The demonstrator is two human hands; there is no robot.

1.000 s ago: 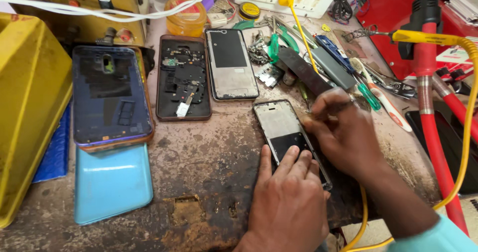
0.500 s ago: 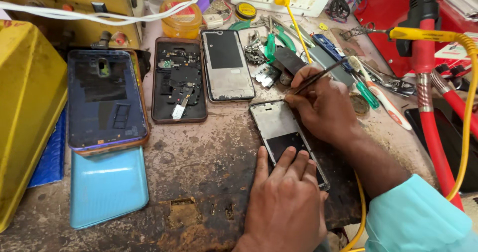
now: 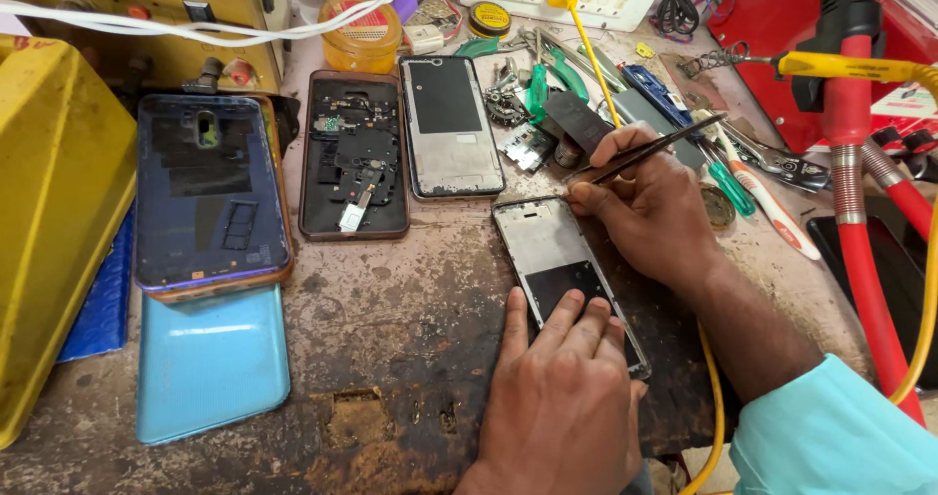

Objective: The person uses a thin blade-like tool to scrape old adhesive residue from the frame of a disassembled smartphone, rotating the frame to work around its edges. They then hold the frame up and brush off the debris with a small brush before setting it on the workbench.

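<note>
Pressing the bare silver phone frame [image 3: 567, 270] flat on the worn desk [image 3: 391, 358], the left hand [image 3: 562, 397] lies spread; the right hand [image 3: 650, 202] pinches thin black tweezers [image 3: 650, 150] at its top edge. Frame already stripped, parts nearby.

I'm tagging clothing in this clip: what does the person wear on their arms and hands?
Both hands are bare: no gloves, rings or watch visible. The right hand has a bare forearm ending in a light turquoise sleeve. The left hand shows no sleeve in frame.
</note>
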